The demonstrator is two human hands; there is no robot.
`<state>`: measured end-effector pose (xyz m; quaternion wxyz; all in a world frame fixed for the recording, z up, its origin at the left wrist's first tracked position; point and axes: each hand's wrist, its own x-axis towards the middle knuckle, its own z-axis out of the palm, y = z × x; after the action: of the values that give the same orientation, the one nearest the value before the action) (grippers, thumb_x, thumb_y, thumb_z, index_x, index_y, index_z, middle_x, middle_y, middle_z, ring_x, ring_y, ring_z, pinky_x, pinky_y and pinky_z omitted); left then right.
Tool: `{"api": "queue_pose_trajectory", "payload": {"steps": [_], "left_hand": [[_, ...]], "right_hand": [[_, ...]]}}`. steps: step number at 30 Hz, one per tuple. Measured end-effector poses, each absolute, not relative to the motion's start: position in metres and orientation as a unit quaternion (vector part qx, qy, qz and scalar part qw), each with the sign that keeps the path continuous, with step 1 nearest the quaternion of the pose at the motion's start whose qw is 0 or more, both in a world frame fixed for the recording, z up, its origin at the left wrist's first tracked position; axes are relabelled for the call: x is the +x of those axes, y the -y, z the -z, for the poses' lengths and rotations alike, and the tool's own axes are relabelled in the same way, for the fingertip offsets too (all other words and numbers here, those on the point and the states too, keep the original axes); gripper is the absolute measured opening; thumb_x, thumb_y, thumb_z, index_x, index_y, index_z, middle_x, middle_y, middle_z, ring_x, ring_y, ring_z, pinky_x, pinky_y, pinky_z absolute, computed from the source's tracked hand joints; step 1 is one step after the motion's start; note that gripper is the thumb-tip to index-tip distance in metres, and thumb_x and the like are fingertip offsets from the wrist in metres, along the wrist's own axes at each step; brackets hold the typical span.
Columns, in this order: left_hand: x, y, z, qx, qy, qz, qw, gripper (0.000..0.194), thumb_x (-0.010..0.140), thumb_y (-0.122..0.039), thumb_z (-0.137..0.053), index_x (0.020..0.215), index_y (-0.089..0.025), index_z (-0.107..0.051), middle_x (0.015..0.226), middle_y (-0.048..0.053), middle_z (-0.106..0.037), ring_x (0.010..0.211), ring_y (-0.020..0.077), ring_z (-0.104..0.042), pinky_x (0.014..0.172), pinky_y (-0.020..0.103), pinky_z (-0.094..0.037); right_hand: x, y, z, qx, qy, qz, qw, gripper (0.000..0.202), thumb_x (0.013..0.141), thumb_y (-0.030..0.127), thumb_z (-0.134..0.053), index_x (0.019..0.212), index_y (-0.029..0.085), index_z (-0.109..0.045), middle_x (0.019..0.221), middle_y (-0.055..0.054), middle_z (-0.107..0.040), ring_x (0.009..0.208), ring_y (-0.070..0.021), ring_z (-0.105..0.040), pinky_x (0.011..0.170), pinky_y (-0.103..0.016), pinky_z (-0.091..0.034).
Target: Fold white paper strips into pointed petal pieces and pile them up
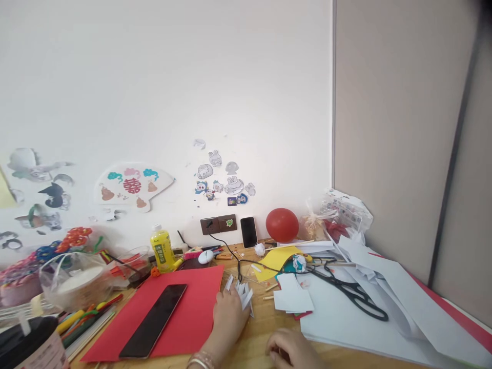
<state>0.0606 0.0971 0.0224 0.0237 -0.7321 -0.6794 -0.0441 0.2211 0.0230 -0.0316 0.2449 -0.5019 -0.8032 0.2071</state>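
My left hand [229, 313], with bracelets at the wrist, reaches over the wooden table with its fingers closed round white folded paper strips [244, 294]. The strips stick out past the fingertips and to the right side of the hand. My right hand [291, 349] rests at the near edge of the view, fingers curled in, and nothing shows in it. Left of my left hand a black phone [154, 320] lies on a red paper sheet [192, 307]. Cut white paper cards [293, 299] lie just beyond my right hand.
Black scissors [346, 291] lie on white sheets [326, 318] at the right. A black cable [239, 266] runs from the wall socket [209, 226]. At the back stand a red balloon [282, 225], an upright phone [248, 232] and a yellow bottle [163, 249].
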Motion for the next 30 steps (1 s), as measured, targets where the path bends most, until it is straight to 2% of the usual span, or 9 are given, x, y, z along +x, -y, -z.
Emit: {"api": "queue_pose_trajectory", "payload": {"steps": [7, 15, 18, 21, 24, 25, 27, 30], "left_hand": [[0.045, -0.107, -0.022, -0.720, 0.676, 0.134, -0.077, 0.027, 0.092, -0.030, -0.059, 0.115, -0.016, -0.056, 0.114, 0.007, -0.059, 0.095, 0.0220, -0.062, 0.080, 0.041, -0.053], [0.021, -0.128, -0.029, -0.683, 0.678, 0.227, -0.153, 0.029, 0.092, -0.030, -0.058, 0.118, -0.017, -0.054, 0.118, 0.008, -0.057, 0.097, 0.0228, -0.061, 0.081, 0.042, -0.052], [0.015, -0.134, -0.031, -0.676, 0.678, 0.239, -0.164, 0.029, 0.093, -0.030, -0.058, 0.118, -0.017, -0.054, 0.117, 0.008, -0.058, 0.096, 0.0226, -0.061, 0.081, 0.042, -0.052], [0.010, -0.128, -0.032, -0.691, 0.660, 0.246, -0.165, 0.031, 0.093, -0.030, -0.058, 0.121, -0.017, -0.053, 0.120, 0.009, -0.057, 0.100, 0.0237, -0.061, 0.084, 0.044, -0.051], [0.005, -0.107, -0.025, -0.727, 0.626, 0.235, -0.154, 0.039, 0.092, -0.017, -0.055, 0.130, -0.014, -0.047, 0.132, 0.012, -0.053, 0.118, 0.0257, -0.053, 0.099, 0.045, -0.043], [0.004, -0.098, -0.021, -0.743, 0.613, 0.224, -0.149, 0.047, 0.087, -0.012, -0.056, 0.133, -0.011, -0.046, 0.135, 0.013, -0.052, 0.124, 0.0253, -0.048, 0.105, 0.041, -0.038], [0.003, -0.081, -0.008, -0.769, 0.593, 0.196, -0.139, 0.061, 0.077, -0.012, -0.060, 0.137, -0.010, -0.043, 0.141, 0.014, -0.045, 0.130, 0.0266, -0.041, 0.110, 0.037, -0.032], [0.004, -0.070, 0.014, -0.799, 0.567, 0.163, -0.114, 0.062, 0.076, -0.011, -0.056, 0.137, -0.003, -0.042, 0.145, 0.019, -0.035, 0.134, 0.0284, -0.032, 0.110, 0.038, -0.029]], "right_hand": [[0.222, -0.030, 0.038, -0.517, 0.797, -0.178, 0.257, 0.026, 0.072, 0.003, -0.051, 0.086, 0.017, -0.067, 0.082, -0.003, -0.068, 0.074, -0.0148, -0.061, 0.065, -0.019, -0.042], [0.223, -0.030, 0.044, -0.493, 0.815, -0.157, 0.263, 0.028, 0.067, 0.000, -0.054, 0.085, 0.018, -0.068, 0.080, -0.002, -0.069, 0.072, -0.0160, -0.061, 0.066, -0.021, -0.043], [0.226, -0.028, 0.038, -0.486, 0.818, -0.138, 0.275, 0.027, 0.069, 0.001, -0.052, 0.085, 0.018, -0.066, 0.083, -0.003, -0.068, 0.077, -0.0181, -0.060, 0.071, -0.024, -0.045], [0.235, -0.028, 0.031, -0.503, 0.804, -0.053, 0.312, 0.031, 0.075, 0.001, -0.046, 0.093, 0.018, -0.064, 0.096, -0.007, -0.067, 0.090, -0.0214, -0.058, 0.081, -0.030, -0.044], [0.248, -0.035, 0.029, -0.562, 0.760, 0.061, 0.320, 0.045, 0.075, -0.003, -0.046, 0.112, 0.018, -0.061, 0.118, -0.009, -0.062, 0.106, -0.0255, -0.054, 0.091, -0.037, -0.040], [0.253, -0.039, 0.031, -0.583, 0.748, 0.091, 0.305, 0.048, 0.074, -0.003, -0.049, 0.115, 0.018, -0.060, 0.122, -0.010, -0.061, 0.109, -0.0272, -0.053, 0.093, -0.038, -0.038], [0.260, -0.045, 0.034, -0.599, 0.744, 0.115, 0.273, 0.044, 0.074, -0.003, -0.054, 0.111, 0.017, -0.064, 0.118, -0.010, -0.065, 0.103, -0.0278, -0.056, 0.091, -0.039, -0.038], [0.264, -0.051, 0.037, -0.596, 0.751, 0.122, 0.259, 0.030, 0.077, -0.004, -0.057, 0.091, 0.019, -0.069, 0.104, -0.006, -0.071, 0.091, -0.0249, -0.060, 0.086, -0.037, -0.038]]}}
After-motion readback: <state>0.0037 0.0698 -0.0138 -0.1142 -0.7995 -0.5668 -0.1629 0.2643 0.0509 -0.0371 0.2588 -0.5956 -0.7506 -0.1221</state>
